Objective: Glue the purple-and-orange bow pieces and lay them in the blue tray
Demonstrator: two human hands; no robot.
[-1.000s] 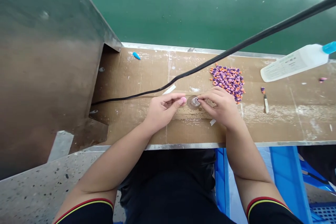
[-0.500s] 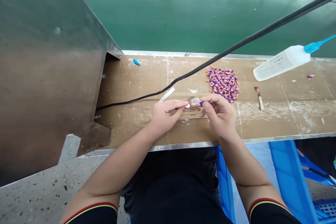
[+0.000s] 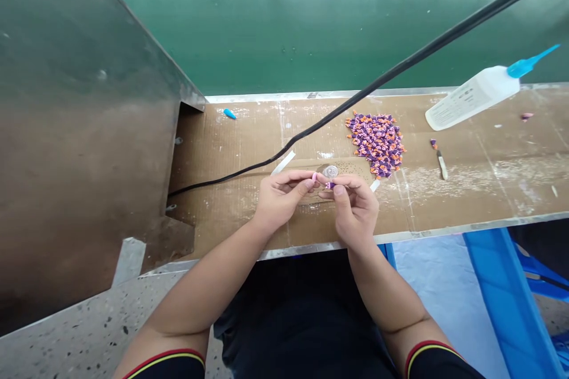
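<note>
Between the thumb and forefinger of my left hand (image 3: pixel 281 196) is a small pink piece (image 3: pixel 314 177). My right hand (image 3: pixel 355 207) pinches a small purple and pink piece (image 3: pixel 329 185), close to the left fingertips. Just beyond the fingers, a small clear round dish (image 3: pixel 330 171) sits on the cardboard. A pile of small purple, pink and orange pieces (image 3: pixel 377 141) lies behind my right hand.
A white bottle with a blue nozzle (image 3: pixel 473 98) leans at the right. Near it lie a small knife (image 3: pixel 441 164) and a loose piece (image 3: pixel 434 144). A black cable (image 3: pixel 320 122) crosses the bench. A metal panel (image 3: pixel 89 130) stands left; a blue cap (image 3: pixel 230 113) lies behind.
My right hand has moved left and slightly nearer to me, bringing its piece closer to my left hand. The pink piece in my left fingers looks turned. The camera view has shifted slightly.
</note>
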